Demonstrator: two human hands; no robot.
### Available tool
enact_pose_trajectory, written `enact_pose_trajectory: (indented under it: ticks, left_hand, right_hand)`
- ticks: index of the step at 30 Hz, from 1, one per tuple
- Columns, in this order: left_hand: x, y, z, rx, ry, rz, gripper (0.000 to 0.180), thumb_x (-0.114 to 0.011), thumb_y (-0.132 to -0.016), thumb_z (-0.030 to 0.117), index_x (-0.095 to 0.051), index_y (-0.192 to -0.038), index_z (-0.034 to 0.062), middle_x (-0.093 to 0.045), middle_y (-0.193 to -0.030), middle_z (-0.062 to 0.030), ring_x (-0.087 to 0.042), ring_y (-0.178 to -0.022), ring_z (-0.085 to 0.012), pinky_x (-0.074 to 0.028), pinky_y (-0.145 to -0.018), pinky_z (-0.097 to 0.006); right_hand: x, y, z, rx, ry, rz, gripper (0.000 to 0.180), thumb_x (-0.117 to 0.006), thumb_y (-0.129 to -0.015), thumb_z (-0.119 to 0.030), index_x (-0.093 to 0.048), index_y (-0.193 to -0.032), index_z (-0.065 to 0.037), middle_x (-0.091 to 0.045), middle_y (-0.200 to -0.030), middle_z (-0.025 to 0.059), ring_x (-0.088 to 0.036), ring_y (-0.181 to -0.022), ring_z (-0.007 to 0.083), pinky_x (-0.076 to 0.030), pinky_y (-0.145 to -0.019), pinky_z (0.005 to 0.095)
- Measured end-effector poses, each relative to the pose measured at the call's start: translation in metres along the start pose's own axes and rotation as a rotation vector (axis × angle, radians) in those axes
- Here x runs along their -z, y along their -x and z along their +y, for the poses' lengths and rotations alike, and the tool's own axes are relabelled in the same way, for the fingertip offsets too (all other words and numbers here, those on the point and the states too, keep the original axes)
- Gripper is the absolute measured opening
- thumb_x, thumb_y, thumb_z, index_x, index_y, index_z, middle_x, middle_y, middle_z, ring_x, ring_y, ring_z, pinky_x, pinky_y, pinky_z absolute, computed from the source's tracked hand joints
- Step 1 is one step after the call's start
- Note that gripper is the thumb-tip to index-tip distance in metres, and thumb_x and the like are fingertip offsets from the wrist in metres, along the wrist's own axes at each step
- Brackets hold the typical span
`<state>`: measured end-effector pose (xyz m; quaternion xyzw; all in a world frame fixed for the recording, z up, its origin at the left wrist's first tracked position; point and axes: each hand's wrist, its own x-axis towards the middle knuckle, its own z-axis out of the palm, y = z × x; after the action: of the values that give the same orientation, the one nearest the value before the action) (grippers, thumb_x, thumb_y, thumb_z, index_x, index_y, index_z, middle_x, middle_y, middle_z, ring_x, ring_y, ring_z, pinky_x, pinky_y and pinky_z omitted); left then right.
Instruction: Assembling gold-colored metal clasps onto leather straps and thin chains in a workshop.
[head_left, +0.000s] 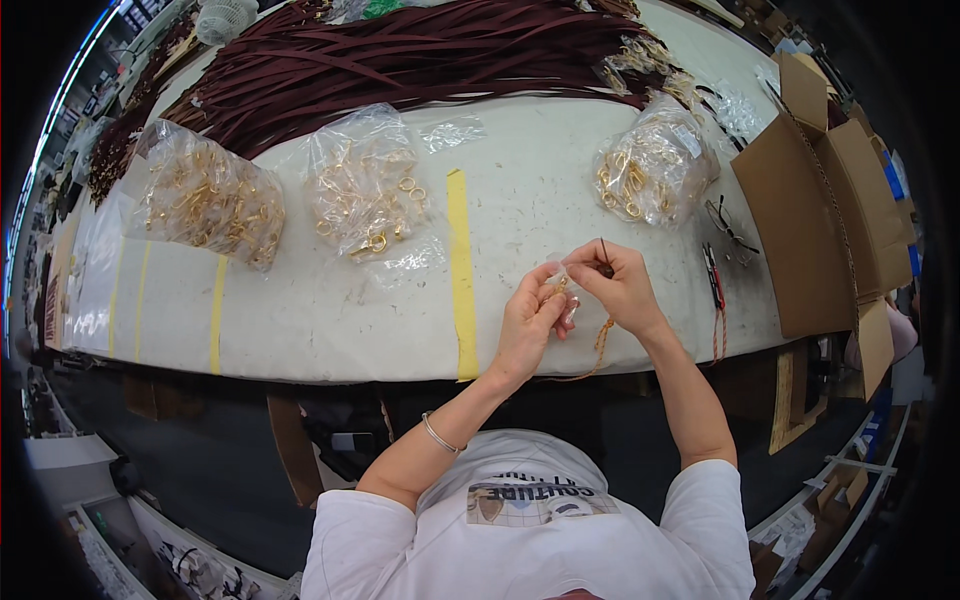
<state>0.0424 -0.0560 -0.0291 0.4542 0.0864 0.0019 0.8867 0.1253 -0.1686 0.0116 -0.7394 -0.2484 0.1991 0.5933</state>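
Observation:
Above the table's near edge, my two hands meet. Closed fingers of my left hand (528, 312) grip a small clear plastic bag (572, 306) with a gold-coloured metal piece (560, 285) inside it. My right hand (624, 290) is closed too, its fingertips pinching at the bag's upper end. A thin dark pointed tool (604, 252) sticks up from that same hand; the rest of it is hidden in the palm. Below the right hand hangs an orange twisted cord (602, 342), which trails toward the table edge. Whether it joins the tool cannot be seen.
Clear bags of gold-coloured metal fittings lie left (212, 200), centre-left (365, 185) and right (655, 165). Dark red straps (400, 55) spread across the back. Eyeglasses (735, 228) and red-handled pliers (714, 275) lie near an open cardboard box (800, 225). Yellow tape (461, 270) crosses the table.

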Motion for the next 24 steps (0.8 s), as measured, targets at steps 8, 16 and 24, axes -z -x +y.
enact_pose_trajectory:
  ticks: [8, 16, 24]
  left_hand:
    - [0.008, 0.000, 0.008, -0.183, -0.294, 0.055, 0.042, -0.041, -0.086, 0.004, -0.025, -0.124, -0.0018, -0.049, -0.073, -0.0038, -0.046, -0.061, -0.0079, -0.040, -0.056, -0.020]
    - [0.005, 0.002, 0.010, -0.518, -0.656, 0.048, 0.049, -0.041, -0.082, -0.003, -0.021, -0.126, -0.0026, -0.054, -0.078, -0.0080, -0.047, -0.062, -0.0114, -0.041, -0.059, -0.023]
    - [-0.004, 0.008, 0.031, -0.163, -0.209, 0.018, 0.039, -0.039, -0.085, 0.003, -0.026, -0.121, -0.0038, -0.056, -0.078, -0.0081, -0.051, -0.063, -0.0098, -0.043, -0.056, -0.021]
  right_hand:
    - [0.014, 0.015, -0.034, -0.146, -0.241, -0.357, 0.039, -0.042, -0.086, -0.020, -0.038, -0.122, -0.004, -0.046, -0.059, -0.0014, -0.034, -0.048, 0.0045, -0.029, -0.045, 0.0181]
    - [0.007, 0.018, -0.018, -0.192, -0.129, -0.338, 0.037, -0.043, -0.085, -0.014, -0.041, -0.120, -0.004, -0.048, -0.060, -0.0013, -0.037, -0.050, 0.0028, -0.029, -0.044, 0.0171]
    - [-0.002, 0.018, -0.008, -0.057, -0.026, -0.161, 0.031, -0.043, -0.083, -0.002, -0.049, -0.113, -0.003, -0.048, -0.061, -0.0028, -0.043, -0.055, 0.0056, -0.037, -0.050, 0.0202]
